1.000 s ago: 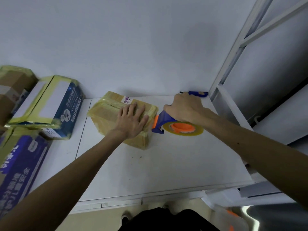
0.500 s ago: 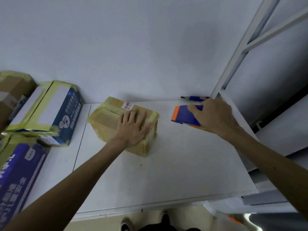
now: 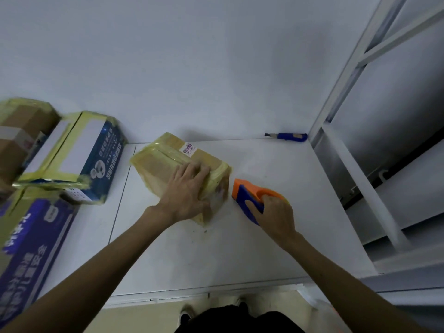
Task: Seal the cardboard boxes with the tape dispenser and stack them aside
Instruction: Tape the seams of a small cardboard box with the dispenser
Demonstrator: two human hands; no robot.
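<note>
White smooth tabletop: rectangular brown cardboard box wrapped in glossy yellowish tape, left hand flat on top, fingers spread; blue-and-orange plastic tape dispenser just beside box, gripped by right hand.

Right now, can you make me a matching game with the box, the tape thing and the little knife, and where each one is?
Things:
1. taped cardboard box
2. tape dispenser
3. blue utility knife

Places:
A. lying alone by the back wall
B. under the flat left hand
C. gripped by the right hand

Pairs: 1-B, 2-C, 3-A.
</note>
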